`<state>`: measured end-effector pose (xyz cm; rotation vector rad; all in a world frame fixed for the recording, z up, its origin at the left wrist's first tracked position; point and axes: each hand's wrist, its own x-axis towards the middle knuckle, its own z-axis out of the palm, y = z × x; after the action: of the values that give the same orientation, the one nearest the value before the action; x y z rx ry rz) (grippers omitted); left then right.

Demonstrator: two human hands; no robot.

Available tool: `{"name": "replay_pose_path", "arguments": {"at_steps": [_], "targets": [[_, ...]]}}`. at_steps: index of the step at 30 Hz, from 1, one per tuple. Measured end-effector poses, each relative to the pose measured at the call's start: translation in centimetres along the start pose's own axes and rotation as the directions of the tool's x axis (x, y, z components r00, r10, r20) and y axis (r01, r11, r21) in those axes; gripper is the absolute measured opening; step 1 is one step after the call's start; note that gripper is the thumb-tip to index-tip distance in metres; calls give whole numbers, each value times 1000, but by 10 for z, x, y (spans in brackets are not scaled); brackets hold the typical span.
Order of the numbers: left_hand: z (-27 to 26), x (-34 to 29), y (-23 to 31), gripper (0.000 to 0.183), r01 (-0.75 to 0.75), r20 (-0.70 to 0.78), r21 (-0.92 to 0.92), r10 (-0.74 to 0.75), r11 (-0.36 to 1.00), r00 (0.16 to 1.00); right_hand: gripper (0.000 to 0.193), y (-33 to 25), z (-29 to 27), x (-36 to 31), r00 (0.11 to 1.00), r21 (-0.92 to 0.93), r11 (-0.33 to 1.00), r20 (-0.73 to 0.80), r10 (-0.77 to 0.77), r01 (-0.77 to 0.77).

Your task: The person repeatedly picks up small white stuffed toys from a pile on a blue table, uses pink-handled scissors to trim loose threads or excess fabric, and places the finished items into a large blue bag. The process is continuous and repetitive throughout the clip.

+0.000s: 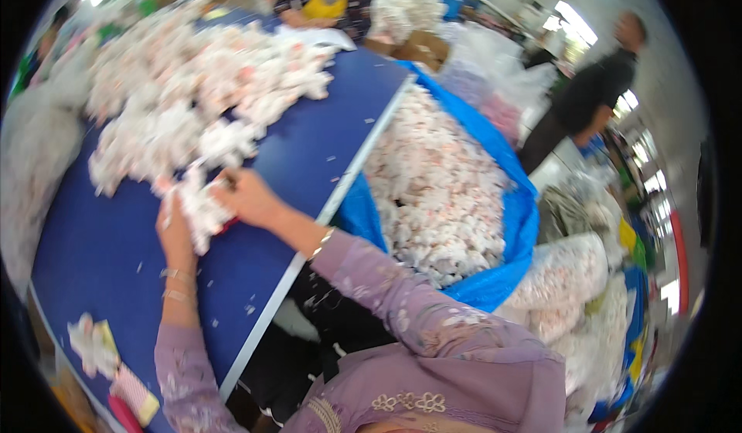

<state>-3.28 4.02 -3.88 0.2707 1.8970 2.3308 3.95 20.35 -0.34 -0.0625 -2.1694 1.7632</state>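
Note:
A strip of white fabric pieces with pale pink patches is between my two hands over the blue table. My left hand is closed on its left side. My right hand is closed at its right side; a dark tip shows at the fingers and a bit of red below the palm, a small object I cannot make out clearly. Just beyond my hands lies a big loose heap of similar white and pinkish fabric pieces. Motion blurs the details.
The blue table has scattered scraps. Right of it stands a blue bag full of white pieces. A small white bundle, a pink checked item and a red object lie near left. One person sits opposite; another stands at right.

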Motion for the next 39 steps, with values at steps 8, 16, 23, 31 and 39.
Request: {"name": "replay_pose_path", "arguments": {"at_steps": [8, 16, 23, 31, 39], "targets": [[21, -12, 10, 37, -37, 220, -43, 45, 998, 974, 22, 5, -8, -2, 988, 238, 969, -156, -21, 58], [1, 1, 3, 38, 73, 54, -171, -64, 983, 996, 18, -1, -7, -2, 1000, 258, 966, 25, 8, -14], [6, 4, 0, 33, 48, 70, -214, -34, 976, 997, 18, 10, -5, 6, 994, 488, 872, -106, 2, 51], [8, 2, 0, 32, 63, 22, -225, -59, 972, 998, 17, -1, -17, 0, 987, 568, 809, 48, 152, -152], [-18, 20, 10, 31, 98, 66, -112, -91, 989, 994, 12, -14, -11, -19, 872, -143, 866, 187, -452, 479]]}}
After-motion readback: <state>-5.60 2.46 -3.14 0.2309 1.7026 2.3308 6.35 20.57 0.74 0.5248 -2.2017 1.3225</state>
